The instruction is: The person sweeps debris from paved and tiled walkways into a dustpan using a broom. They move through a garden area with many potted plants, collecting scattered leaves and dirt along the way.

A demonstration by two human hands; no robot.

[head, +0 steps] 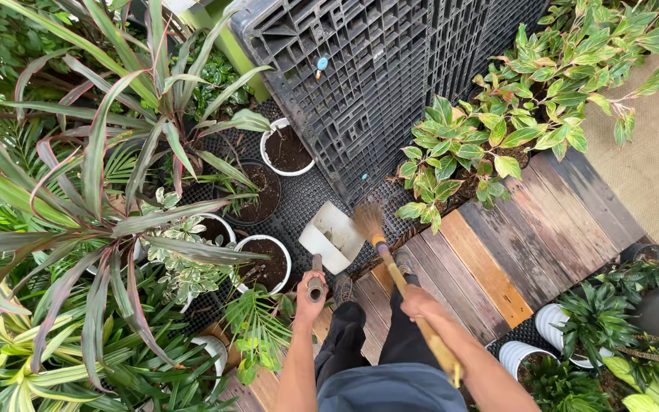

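Broom and dustpan meet at frame centre

Left hand [311, 288] fingers are wrapped around the dustpan handle; right hand [419, 304] is clamped on the broom [390, 263]. The dustpan [332, 236] lies just above the left fingers, its long axis running up-right; bristles touch its right edge, nearer the right hand. The broom's upper end is cut off lower right; debris is hard to make out
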